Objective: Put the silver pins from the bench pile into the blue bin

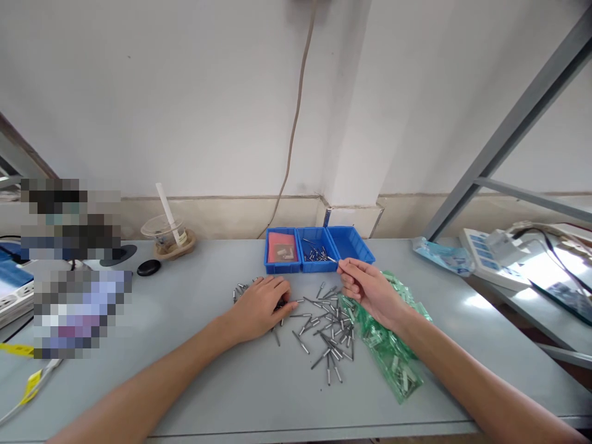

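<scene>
Pin: thin, metal, pinched at one end between thumb and forefinger of the right grip, which is closed on it. The free end points up and left from the grip, over the front wall of the middle blue bin; more pins lie in that bin. Red-lined bin is further left of the grip. The third bin is just beyond it.

Left grip: palm down, fingers spread, open and flat on the left end of the loose pins. I cannot tell if anything is under the palm. The scatter fills the gap between both grips and runs on toward the person.

Green bags lie under the right wrist and trail toward the near edge of the bench.

Room: bare bench left of the left grip as far as a black puck and a clear cup. Bare strip along the near edge. Right of the right grip the bench ends, and a grey frame strut rises there.
</scene>
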